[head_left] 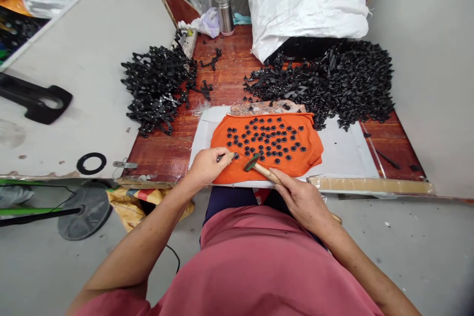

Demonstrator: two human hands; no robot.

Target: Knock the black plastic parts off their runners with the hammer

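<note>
My right hand (301, 197) is wrapped round the wooden handle of a small hammer (264, 172). The hammer's dark head is over the orange cloth (313, 150), close to my left hand. At the cloth's left front, my left hand (209, 164) pinches a small dark part (219, 158), mostly hidden by the fingers. Just at the fingertips is a small round black piece (236, 156) with a light centre. Many similar black round pieces (268, 139), each with a short stem, stand spread over the cloth.
Black plastic parts form a pile (159, 84) at left and a larger heap (344, 79) at right, below a white sack (307, 5). A steel bottle (225, 16) stands behind. A black ring (92, 163) lies left. Cardboard edging (370, 186) runs along the front right.
</note>
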